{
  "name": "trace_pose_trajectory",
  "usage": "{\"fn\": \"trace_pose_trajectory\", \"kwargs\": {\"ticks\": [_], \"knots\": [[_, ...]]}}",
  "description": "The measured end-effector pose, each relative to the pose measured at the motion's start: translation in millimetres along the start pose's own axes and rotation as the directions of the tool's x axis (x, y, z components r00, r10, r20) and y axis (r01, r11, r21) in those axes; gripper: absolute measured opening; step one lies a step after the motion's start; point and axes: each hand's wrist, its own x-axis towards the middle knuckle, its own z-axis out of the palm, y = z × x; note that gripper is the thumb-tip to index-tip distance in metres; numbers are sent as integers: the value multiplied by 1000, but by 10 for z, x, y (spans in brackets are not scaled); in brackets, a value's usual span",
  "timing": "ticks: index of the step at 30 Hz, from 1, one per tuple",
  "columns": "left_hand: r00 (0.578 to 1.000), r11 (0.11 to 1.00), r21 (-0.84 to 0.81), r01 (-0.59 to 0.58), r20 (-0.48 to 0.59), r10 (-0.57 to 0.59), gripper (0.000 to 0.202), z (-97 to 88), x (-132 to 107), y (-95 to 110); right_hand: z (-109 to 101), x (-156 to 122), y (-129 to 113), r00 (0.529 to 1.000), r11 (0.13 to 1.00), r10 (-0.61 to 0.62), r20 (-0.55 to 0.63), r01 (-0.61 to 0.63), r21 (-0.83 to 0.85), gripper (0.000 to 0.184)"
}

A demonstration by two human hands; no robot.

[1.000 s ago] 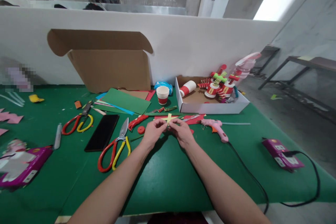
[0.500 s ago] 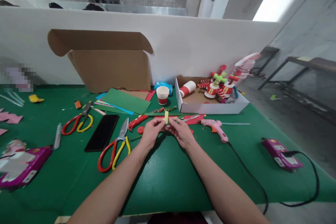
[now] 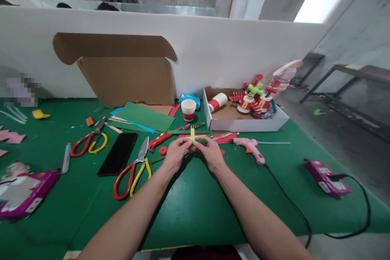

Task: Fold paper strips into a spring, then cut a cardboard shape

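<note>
Between the fingertips of my left hand [image 3: 176, 152] and my right hand [image 3: 211, 152] is a small yellow paper strip [image 3: 192, 133], one end standing upright. Both hands are closed in a pinch on it, low over the table. Its lower part is hidden by my fingers. Just beyond my hands lie red paper [image 3: 228, 138] and two folded paper springs [image 3: 198, 126]. A red-handled cutter [image 3: 159, 141] and a red disc [image 3: 163, 150] rest left of my left hand. Large scissors [image 3: 134, 170] with red and yellow handles lie nearer to me.
A pink glue gun [image 3: 250, 148] with a trailing cord lies to the right. Behind stand a paper cup [image 3: 188, 110] and a white box [image 3: 246, 125] holding decorated cups. On the left are a black phone [image 3: 118, 154], more scissors [image 3: 90, 142] and stacked coloured paper [image 3: 146, 117].
My right fingers have shifted slightly left, closer to my left fingertips around the yellow strip. Otherwise the hands and table things stay as they were.
</note>
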Motion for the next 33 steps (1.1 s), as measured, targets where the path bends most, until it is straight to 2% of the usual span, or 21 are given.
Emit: {"fn": "trace_pose_trajectory", "kwargs": {"ticks": [4, 11, 21, 28, 33], "knots": [[1000, 999, 32, -29, 2, 29, 38, -2, -4, -12, -13, 8, -10, 1000, 999, 23, 9, -23, 37, 35], [993, 971, 206, -120, 2, 122, 33, -29, -12, 22, -33, 26, -32, 999, 996, -37, -4, 37, -79, 32], [983, 958, 245, -151, -66, 172, 29, -21, -7, 40, -27, 38, -2, 995, 991, -83, -51, 77, -108, 28], [981, 963, 227, -146, -95, 172, 34, -16, -15, 73, -62, 52, -55, 990, 995, -93, -102, 91, -32, 29], [978, 981, 144, -133, -140, 153, 39, -18, 4, 73, -102, 84, -73, 962, 986, -142, -233, 158, 53, 29]]}}
